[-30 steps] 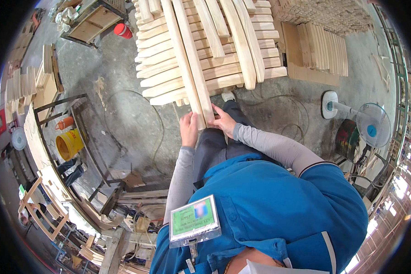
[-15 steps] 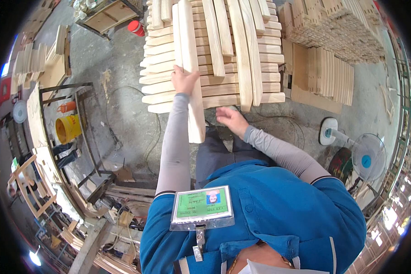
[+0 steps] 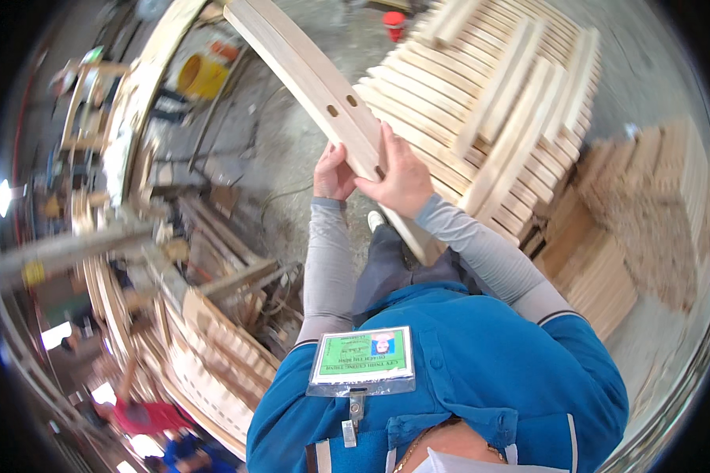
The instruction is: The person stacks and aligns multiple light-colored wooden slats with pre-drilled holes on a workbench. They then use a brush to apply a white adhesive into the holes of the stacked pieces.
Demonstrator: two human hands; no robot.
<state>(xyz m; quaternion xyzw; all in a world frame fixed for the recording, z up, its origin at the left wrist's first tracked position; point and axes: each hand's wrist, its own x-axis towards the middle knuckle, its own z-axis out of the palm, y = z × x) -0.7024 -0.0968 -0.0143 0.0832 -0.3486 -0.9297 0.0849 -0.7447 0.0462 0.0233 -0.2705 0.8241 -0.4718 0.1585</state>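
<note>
I hold a pair of long pale wooden bars (image 3: 300,75) pressed side by side, slanting from the upper left down toward my lap. Slot-shaped mortises show in their upper faces. My left hand (image 3: 335,173) grips their left edge, thumb along the side and fingers mostly hidden beneath. My right hand (image 3: 402,173) wraps the bars from the right, just above their near end. To the right of my hands lies a large stack of similar bars (image 3: 418,102), laid in rows with several loose ones across the top.
Stacked wooden parts (image 3: 639,197) stand at the far right. A yellow bucket (image 3: 201,76) sits beside a workbench (image 3: 146,87) at upper left, and a red container (image 3: 394,25) is behind the stack. Timber (image 3: 213,229) lies at left; a person in red (image 3: 146,414) is at lower left.
My body has turned left, so the stack now sits to my right. The bars have come up off the stack, and my right hand, free before, has closed on them.
</note>
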